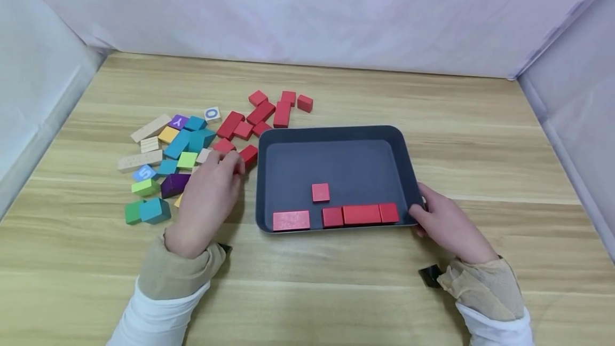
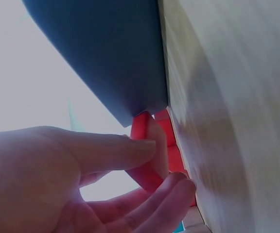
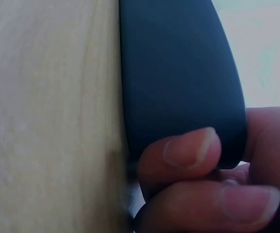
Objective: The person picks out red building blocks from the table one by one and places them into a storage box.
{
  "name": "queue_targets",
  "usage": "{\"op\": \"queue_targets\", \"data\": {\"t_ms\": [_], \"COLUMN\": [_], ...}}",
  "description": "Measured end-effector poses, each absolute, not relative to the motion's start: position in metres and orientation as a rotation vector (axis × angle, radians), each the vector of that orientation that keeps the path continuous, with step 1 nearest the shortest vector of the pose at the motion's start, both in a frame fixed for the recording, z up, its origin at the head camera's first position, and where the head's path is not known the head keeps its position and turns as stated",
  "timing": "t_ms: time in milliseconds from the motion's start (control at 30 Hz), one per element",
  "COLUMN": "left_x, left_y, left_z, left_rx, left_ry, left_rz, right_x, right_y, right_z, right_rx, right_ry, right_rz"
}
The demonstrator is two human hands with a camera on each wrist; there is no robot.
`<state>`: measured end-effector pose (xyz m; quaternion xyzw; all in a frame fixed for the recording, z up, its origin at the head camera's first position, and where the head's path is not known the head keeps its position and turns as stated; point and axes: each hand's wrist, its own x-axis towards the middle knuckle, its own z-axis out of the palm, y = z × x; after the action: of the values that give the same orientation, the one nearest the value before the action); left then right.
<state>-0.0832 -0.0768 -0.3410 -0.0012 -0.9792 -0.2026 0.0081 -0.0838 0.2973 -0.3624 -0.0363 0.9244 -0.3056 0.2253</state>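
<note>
My left hand (image 1: pixel 209 202) is just left of the dark tray (image 1: pixel 331 162). In the left wrist view its thumb and fingers pinch a red block (image 2: pixel 155 133), which is tilted close to the tray wall; in the head view the block (image 1: pixel 249 156) shows past the fingertips. My right hand (image 1: pixel 447 223) grips the tray's near right corner, thumb over the rim and fingers curled against the outer wall (image 3: pixel 179 73). Inside the tray, a long red block (image 1: pixel 291 220), a red cube (image 1: pixel 320 193) and several red blocks in a row (image 1: pixel 361 214) lie near the front wall.
Loose red blocks (image 1: pixel 261 112) are scattered beyond the tray's far left corner. Left of the hand lies a mixed group of wooden pieces, including a teal block (image 1: pixel 155 211), a purple block (image 1: pixel 174 185) and a plain plank (image 1: pixel 141 160). White sheeting (image 1: pixel 307 15) encloses the wooden table.
</note>
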Motion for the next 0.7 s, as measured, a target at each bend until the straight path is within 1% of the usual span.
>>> {"op": "queue_targets", "data": {"t_ms": [433, 533, 700], "left_x": [-0.080, -0.080, -0.079], "left_y": [-0.072, -0.070, -0.064], "left_z": [-0.333, -0.331, -0.329], "left_rx": [0.008, -0.037, -0.196], "left_ry": [-2.809, -2.732, -2.671], "left_rz": [-0.609, -0.632, -0.688], "right_x": [-0.084, -0.084, -0.084], "right_y": [0.297, 0.297, 0.297], "right_z": [-0.362, -0.362, -0.361], "right_rx": [-0.086, -0.080, -0.095], "right_ry": [2.541, 2.540, 2.551], "right_rz": [-0.829, -0.823, -0.824]}}
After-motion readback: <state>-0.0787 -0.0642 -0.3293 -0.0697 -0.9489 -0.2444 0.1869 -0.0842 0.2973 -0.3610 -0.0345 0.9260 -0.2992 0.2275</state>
